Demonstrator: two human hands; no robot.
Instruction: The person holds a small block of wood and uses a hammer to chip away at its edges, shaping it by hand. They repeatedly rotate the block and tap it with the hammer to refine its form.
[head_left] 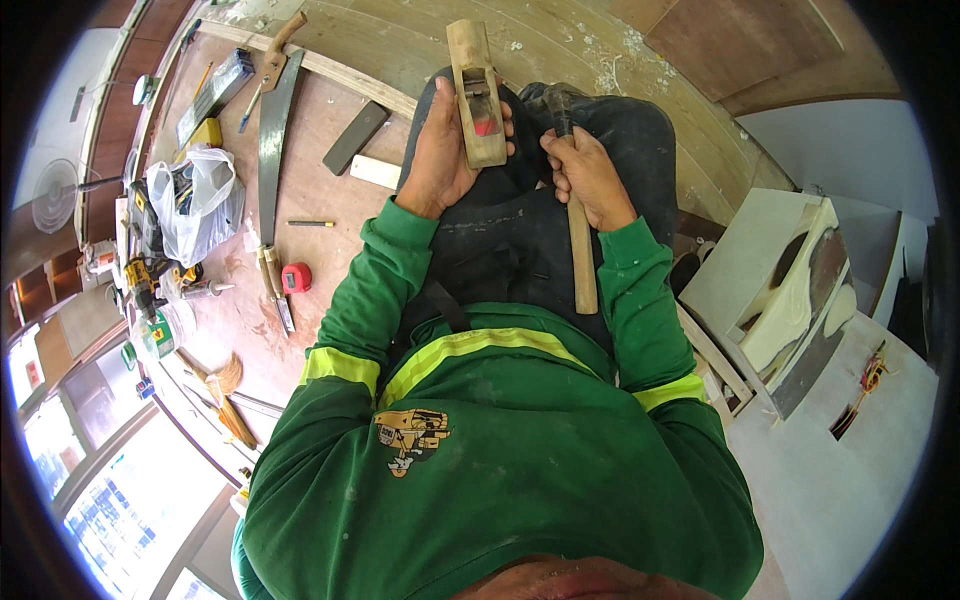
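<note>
My left hand [438,165] is closed around a wooden hand plane [468,52], held above my lap. The plane's long block is tilted nearly upright in the view, and a red patch shows in its dark throat. My right hand [592,180] grips a hammer [582,262] high on its wooden handle, close to the dark head. The handle's free end hangs toward my body. Hammer and plane are apart, side by side over my dark trousers [480,225].
On the board at my left lie a handsaw [275,150], a dark flat block [356,137], a white piece [376,171], chisels [272,285], a red tape measure [296,278] and a plastic bag [203,205]. A drill [143,285] lies farther left. Pale shavings [610,85] litter the floor. A white cabinet [745,270] stands right.
</note>
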